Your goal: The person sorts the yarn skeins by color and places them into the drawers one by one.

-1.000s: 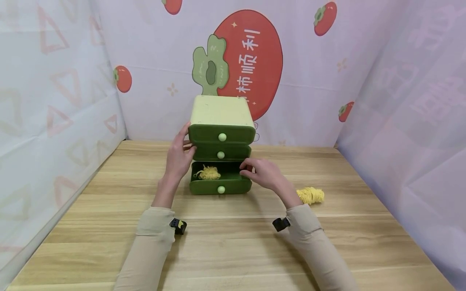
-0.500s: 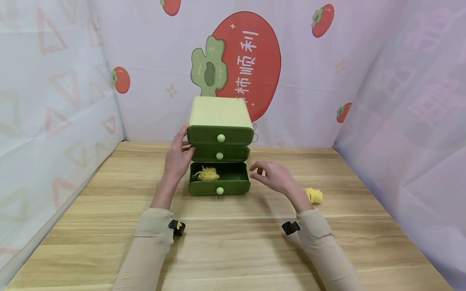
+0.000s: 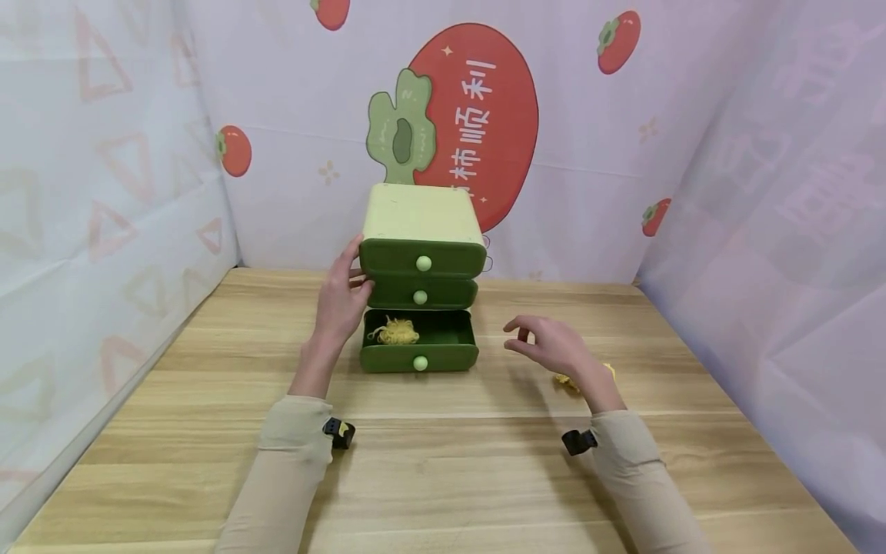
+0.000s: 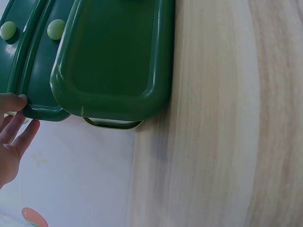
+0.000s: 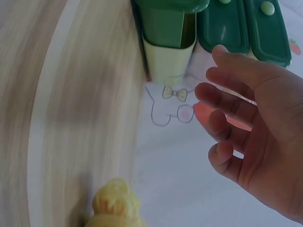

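A small drawer cabinet point(image 3: 418, 211) with a cream top and green drawers stands on the table. Its bottom drawer point(image 3: 381, 359) is pulled out, with a loose clump of yellow yarn point(image 3: 398, 332) at its left side. My left hand point(image 3: 339, 300) touches the cabinet's left side, fingers stretched along it and thumb by the corner of the middle drawer point(image 4: 42, 85). Right of the pulled-out drawer, my right hand point(image 3: 550, 342) hovers apart with loosely bent fingers and nothing in them. A yellow yarn bundle point(image 5: 116, 203) lies on the table, partly hidden behind my right wrist in the head view.
The wooden table point(image 3: 429, 477) is enclosed by a printed cloth backdrop point(image 3: 298, 208) at the back and cloth walls on both sides. Pale round knobs point(image 3: 420, 362) stick out from the drawer fronts.
My right hand has left the bottom drawer and moved right, now overlapping the yarn bundle on the table. My left hand stays at the cabinet's side. The yarn in the drawer has not moved.
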A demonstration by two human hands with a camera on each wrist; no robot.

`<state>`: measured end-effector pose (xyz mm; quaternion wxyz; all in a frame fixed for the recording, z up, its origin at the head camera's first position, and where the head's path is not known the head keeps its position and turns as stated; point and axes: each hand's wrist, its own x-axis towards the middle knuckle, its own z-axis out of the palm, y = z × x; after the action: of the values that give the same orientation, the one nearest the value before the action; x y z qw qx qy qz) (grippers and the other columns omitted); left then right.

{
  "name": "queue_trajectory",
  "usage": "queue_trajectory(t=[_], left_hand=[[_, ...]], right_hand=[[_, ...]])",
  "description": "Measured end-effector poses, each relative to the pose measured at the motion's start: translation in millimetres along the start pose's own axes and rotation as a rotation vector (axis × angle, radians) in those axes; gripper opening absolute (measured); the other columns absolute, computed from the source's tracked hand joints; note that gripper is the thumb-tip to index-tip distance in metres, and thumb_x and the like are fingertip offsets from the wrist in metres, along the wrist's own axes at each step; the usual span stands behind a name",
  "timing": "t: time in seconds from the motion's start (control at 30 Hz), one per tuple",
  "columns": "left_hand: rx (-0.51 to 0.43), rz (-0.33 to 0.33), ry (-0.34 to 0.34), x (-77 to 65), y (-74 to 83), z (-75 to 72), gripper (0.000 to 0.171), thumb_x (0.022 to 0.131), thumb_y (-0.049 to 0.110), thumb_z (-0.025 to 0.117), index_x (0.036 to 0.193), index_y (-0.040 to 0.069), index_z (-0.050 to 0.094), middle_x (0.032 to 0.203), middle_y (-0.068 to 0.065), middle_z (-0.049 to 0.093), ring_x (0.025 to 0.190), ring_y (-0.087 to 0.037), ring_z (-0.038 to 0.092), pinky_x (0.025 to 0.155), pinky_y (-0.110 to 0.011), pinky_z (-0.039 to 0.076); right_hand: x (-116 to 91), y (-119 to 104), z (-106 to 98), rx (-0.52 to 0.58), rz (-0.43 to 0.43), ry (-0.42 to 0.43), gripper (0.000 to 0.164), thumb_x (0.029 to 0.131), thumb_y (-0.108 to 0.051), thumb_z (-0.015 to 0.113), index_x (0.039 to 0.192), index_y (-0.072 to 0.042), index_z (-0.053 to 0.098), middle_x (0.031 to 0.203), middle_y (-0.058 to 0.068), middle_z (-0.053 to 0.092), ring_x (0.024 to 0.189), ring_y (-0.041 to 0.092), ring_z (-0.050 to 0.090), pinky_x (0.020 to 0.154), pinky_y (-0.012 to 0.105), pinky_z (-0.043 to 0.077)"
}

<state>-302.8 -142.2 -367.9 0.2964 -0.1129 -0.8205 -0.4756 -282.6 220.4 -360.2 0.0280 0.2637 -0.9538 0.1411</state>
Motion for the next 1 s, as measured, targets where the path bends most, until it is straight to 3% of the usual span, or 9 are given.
queue_trajectory(t=[0.33, 0.6, 1.0], left_hand=[[0.009, 0.007, 0.011, 0.8, 0.0, -0.8, 0.079, 0.089, -0.01, 0.063, 0.155, 0.025, 0.035, 0.144, -0.016, 0.052, 0.106, -0.037, 0.068, 0.091, -0.044, 0.06], [0.006, 0.014, 0.019, -0.5, 0.0, 2.3, 0.08, 0.089, -0.011, 0.063, 0.155, 0.025, 0.036, 0.149, -0.014, 0.049, 0.106, -0.037, 0.068, 0.088, -0.044, 0.061], [0.0, -0.011, 0.011, -1.2, 1.1, 1.9, 0.08, 0.09, -0.009, 0.063, 0.155, 0.027, 0.035, 0.149, -0.014, 0.048, 0.108, -0.037, 0.067, 0.089, -0.045, 0.061]], right_hand=[[-22, 35, -2, -0.016, 0.028, -0.045, 0.036, 0.093, -0.031, 0.069, 0.122, -0.008, 0.069, 0.09, -0.002, 0.064, 0.071, 0.011, 0.052, 0.062, 0.028, 0.044], [-44, 59, -6, -0.013, 0.098, -0.069, 0.037, 0.093, -0.032, 0.069, 0.121, -0.007, 0.069, 0.094, 0.001, 0.059, 0.072, 0.013, 0.05, 0.063, 0.029, 0.043], [-64, 73, -17, -0.007, 0.107, -0.084, 0.044, 0.092, -0.038, 0.07, 0.125, -0.008, 0.067, 0.107, 0.01, 0.061, 0.085, 0.02, 0.059, 0.068, 0.038, 0.05]])
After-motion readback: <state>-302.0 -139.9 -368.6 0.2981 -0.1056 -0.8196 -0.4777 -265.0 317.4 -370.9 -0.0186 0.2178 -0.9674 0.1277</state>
